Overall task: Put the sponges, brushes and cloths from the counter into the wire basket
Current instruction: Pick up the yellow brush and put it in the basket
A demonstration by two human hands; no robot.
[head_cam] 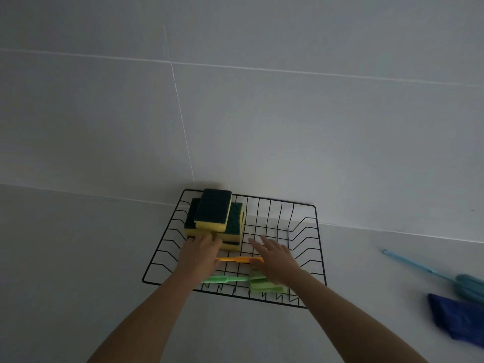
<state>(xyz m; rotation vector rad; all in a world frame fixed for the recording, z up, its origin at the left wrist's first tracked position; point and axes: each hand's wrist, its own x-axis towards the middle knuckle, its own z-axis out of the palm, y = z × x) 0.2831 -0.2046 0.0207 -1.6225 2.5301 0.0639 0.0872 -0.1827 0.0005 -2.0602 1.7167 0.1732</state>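
Sponges (213, 213): stacked in basket (315, 205), far-left corner.
Left hand (201, 251): fingers straight, touching sponges.
Right hand (275, 260): spread flat over orange brush (235, 259).

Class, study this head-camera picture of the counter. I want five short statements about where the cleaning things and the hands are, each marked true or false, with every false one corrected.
1. The sponges are stacked inside the wire basket. True.
2. The blue cloth lies in the basket. False: it lies on the counter, right of the basket.
3. An orange brush and a green brush lie in the basket. True.
4. The long blue brush stands upright in the basket. False: it lies on the counter by the cloth.
5. Only one hand is over the basket. False: the left hand and the right hand both are.
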